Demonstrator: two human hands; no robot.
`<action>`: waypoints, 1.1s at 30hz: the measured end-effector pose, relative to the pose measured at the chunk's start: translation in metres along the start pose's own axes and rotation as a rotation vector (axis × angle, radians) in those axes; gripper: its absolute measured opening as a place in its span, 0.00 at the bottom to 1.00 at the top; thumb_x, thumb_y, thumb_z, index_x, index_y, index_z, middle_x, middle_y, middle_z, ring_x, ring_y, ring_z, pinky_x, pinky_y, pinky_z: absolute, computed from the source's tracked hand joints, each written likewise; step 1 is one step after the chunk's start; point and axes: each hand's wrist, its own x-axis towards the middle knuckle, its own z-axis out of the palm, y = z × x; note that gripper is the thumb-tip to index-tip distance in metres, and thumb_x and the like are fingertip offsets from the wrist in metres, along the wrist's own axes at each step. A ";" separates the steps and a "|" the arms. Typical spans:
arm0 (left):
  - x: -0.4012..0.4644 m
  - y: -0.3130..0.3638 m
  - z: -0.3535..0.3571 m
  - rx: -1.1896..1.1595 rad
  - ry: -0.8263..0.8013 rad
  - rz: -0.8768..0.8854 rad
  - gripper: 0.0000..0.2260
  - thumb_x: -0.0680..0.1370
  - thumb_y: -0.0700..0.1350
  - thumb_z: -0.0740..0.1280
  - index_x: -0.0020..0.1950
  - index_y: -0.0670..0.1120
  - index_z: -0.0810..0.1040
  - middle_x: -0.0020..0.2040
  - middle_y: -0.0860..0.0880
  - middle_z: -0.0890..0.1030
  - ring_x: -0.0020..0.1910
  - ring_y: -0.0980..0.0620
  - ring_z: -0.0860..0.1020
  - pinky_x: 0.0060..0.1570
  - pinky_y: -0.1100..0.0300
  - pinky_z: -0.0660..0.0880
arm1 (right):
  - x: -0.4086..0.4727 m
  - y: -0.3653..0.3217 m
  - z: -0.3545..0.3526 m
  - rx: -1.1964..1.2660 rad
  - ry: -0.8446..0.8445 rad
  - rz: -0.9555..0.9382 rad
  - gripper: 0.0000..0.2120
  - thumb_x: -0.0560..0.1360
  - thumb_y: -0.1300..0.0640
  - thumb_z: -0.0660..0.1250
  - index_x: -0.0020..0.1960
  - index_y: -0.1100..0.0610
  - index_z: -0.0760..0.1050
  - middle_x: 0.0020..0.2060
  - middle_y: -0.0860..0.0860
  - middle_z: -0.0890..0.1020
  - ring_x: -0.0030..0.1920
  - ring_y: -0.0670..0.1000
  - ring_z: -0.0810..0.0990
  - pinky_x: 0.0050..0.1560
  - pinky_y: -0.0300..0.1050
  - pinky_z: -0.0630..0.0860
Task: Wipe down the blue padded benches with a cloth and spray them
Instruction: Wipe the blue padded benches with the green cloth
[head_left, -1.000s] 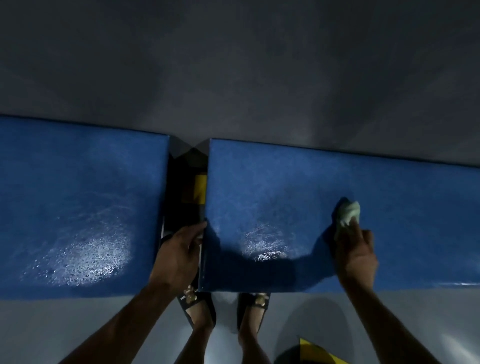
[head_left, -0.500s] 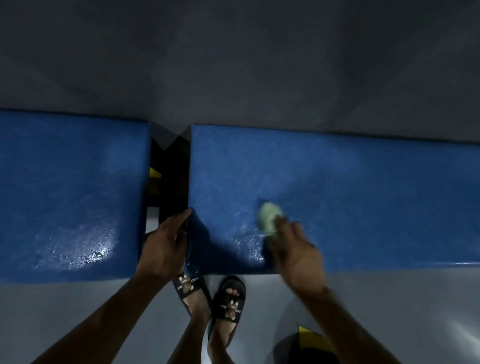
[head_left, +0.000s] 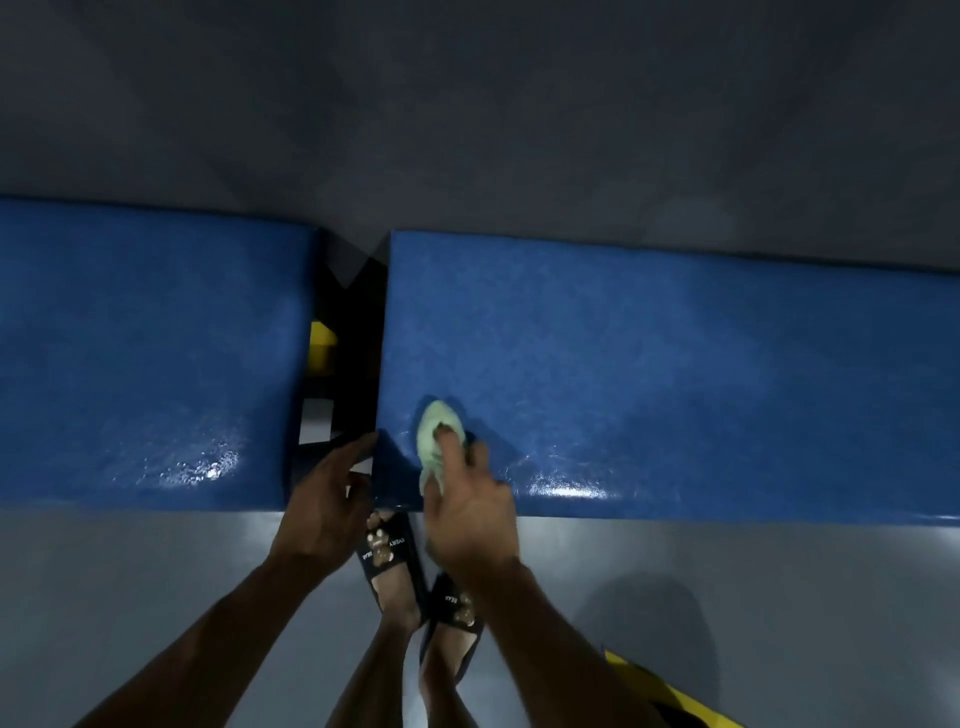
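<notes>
Two blue padded benches stand side by side against a grey wall. The right bench has a wet sheen along its near edge. A pale green cloth lies bunched on its near left corner, and my right hand presses it down with the fingers curled over it. My left hand rests at that bench's left edge, fingertips touching its corner by the gap. The left bench shows shiny droplets near its front. No spray bottle is in view.
A dark gap between the benches shows a black frame and a yellow part. My feet in black slippers stand on the grey floor. A yellow-and-black object sits at the bottom right.
My right hand has swept the cloth leftward across the right bench, from its middle to its near left corner. The left hand stays at the bench's edge.
</notes>
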 end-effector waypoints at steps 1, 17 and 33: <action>-0.002 -0.001 -0.001 -0.010 -0.005 0.008 0.21 0.79 0.36 0.61 0.71 0.50 0.70 0.65 0.52 0.76 0.51 0.67 0.78 0.46 0.79 0.70 | -0.001 0.010 -0.007 -0.002 0.006 -0.042 0.23 0.81 0.45 0.52 0.74 0.48 0.55 0.66 0.56 0.70 0.49 0.56 0.81 0.48 0.51 0.81; -0.029 -0.029 -0.021 -0.067 -0.006 -0.088 0.19 0.80 0.35 0.60 0.68 0.49 0.72 0.66 0.52 0.76 0.57 0.54 0.79 0.50 0.62 0.75 | -0.020 -0.007 0.028 0.231 0.307 0.301 0.27 0.78 0.45 0.58 0.75 0.51 0.63 0.61 0.54 0.77 0.53 0.57 0.80 0.52 0.51 0.78; -0.028 -0.057 -0.073 -0.199 0.036 -0.104 0.18 0.78 0.28 0.55 0.62 0.42 0.76 0.56 0.46 0.79 0.48 0.52 0.81 0.42 0.78 0.70 | 0.100 -0.033 -0.030 -0.469 0.142 -0.042 0.21 0.76 0.58 0.63 0.67 0.44 0.72 0.56 0.57 0.73 0.43 0.63 0.80 0.41 0.55 0.78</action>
